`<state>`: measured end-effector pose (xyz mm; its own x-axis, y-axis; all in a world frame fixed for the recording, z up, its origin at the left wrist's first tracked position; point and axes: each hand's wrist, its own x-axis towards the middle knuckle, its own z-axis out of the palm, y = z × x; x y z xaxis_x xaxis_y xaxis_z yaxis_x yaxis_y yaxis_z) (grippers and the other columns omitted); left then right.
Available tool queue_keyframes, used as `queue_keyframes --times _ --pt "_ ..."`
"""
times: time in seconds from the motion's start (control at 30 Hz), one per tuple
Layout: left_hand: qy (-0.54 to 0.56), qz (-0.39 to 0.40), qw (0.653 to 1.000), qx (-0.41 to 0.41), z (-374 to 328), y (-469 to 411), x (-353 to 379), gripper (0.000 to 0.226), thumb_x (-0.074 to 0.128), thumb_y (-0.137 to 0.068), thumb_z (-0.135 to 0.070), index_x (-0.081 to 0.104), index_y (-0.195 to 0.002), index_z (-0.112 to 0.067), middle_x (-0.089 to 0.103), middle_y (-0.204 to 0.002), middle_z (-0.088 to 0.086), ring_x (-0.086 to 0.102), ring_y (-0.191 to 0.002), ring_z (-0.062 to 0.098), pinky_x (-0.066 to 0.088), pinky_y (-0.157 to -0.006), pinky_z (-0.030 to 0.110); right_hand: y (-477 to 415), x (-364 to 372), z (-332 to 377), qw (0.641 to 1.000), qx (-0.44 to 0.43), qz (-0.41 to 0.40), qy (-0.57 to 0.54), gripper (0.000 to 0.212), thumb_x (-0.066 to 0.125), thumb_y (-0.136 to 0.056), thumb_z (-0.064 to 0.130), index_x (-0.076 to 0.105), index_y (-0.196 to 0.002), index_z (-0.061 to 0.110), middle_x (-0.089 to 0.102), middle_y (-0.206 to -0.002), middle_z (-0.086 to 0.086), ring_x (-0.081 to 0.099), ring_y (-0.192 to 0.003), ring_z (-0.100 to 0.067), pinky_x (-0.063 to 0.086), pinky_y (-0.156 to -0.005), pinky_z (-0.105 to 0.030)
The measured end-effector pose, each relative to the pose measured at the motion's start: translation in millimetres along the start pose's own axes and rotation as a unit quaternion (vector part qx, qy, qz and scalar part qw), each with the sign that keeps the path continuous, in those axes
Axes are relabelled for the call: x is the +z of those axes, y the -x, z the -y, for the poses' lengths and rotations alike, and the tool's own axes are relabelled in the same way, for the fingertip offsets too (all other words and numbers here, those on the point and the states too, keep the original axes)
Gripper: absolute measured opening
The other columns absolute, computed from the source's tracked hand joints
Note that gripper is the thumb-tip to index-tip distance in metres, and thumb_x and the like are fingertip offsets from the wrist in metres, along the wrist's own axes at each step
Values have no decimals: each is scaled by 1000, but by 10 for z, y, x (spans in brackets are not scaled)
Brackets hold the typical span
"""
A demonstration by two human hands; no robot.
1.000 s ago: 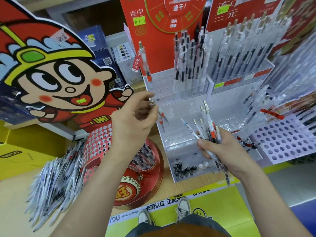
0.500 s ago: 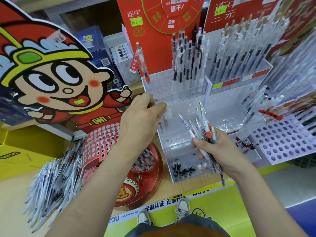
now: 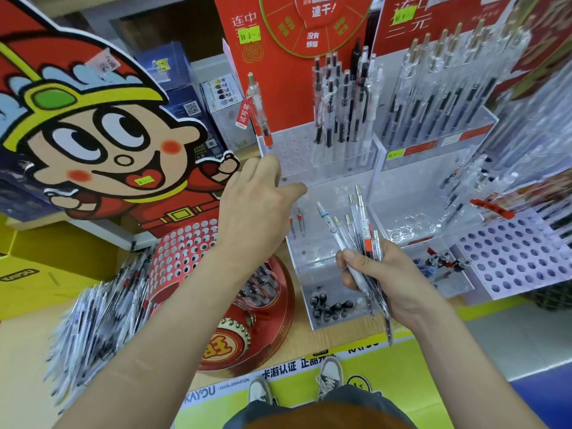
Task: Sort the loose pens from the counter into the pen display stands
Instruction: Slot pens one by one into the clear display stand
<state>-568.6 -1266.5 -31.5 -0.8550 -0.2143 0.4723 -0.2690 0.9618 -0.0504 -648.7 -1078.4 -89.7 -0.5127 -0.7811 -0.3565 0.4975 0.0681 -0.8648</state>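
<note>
Head view: the right hand grips a bundle of loose pens in front of the clear tiered pen stand. Its fingers are curled round the barrels and the thumb lies across them. The pen tops fan upward over the stand's middle tier, and the tips stick out below the hand.

The left hand reaches over the stand's left edge, back of the hand up, thumb stretched toward the middle tier. Its fingers point away and down, their tips hidden, so I cannot tell whether they hold anything. Just under the thumb, two red-grip pens stand in the middle tier.

The stand's top tier holds a cluster of upright black pens and, at its left corner, a single tagged red pen. Black caps lie in the bottom tray. A heap of loose pens, blurred, lies on the tabletop at left, beside a red perforated round stand. A cartoon cardboard figure stands behind it.
</note>
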Motion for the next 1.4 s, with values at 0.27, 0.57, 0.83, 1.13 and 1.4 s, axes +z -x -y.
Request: queue_keyframes --times 0.27,0.57,0.83,1.13,1.4 --pt "62 -32 997 -42 15 72 22 13 68 -84 -19 76 -92 -13 47 -70 8 50 -65 28 36 -53 29 53 115 -9 998 16 -28 -50 34 71 -77 6 53 -106 12 70 -76 -5 57 -48 -18 47 -45 -27" --pt "130 -19 984 -120 -114 47 -10 18 66 -87 -30 73 -102 -22 54 -66 -3 54 -62 18 45 -53 27 58 94 4 997 -19 6 75 36 68 -88 3 54 -114 22 63 -68 -5 48 -53 -16 42 -49 -26" --pt "379 124 884 -245 -438 -2 -124 19 75 -78 -42 69 -86 -25 65 -68 -10 55 -55 2 50 -58 29 60 162 19 976 -61 -13 210 30 68 -90 13 52 -103 35 51 -54 17 48 -50 -9 42 -51 -25" --pt "484 -46 794 -364 -201 -174 -380 13 80 -76 -18 71 -84 -12 72 -72 6 68 -63 18 59 -65 34 79 -47 40 965 -62 -1 256 24 67 -90 11 54 -100 27 54 -58 15 46 -47 -5 39 -49 -21" --pt "341 -106 902 -243 -119 -141 -245 13 79 -78 -26 71 -86 -19 65 -72 -12 60 -63 3 52 -64 19 84 -352 125 974 -51 -68 209 18 64 -91 4 51 -96 16 46 -68 -14 37 -47 -16 32 -43 -22"
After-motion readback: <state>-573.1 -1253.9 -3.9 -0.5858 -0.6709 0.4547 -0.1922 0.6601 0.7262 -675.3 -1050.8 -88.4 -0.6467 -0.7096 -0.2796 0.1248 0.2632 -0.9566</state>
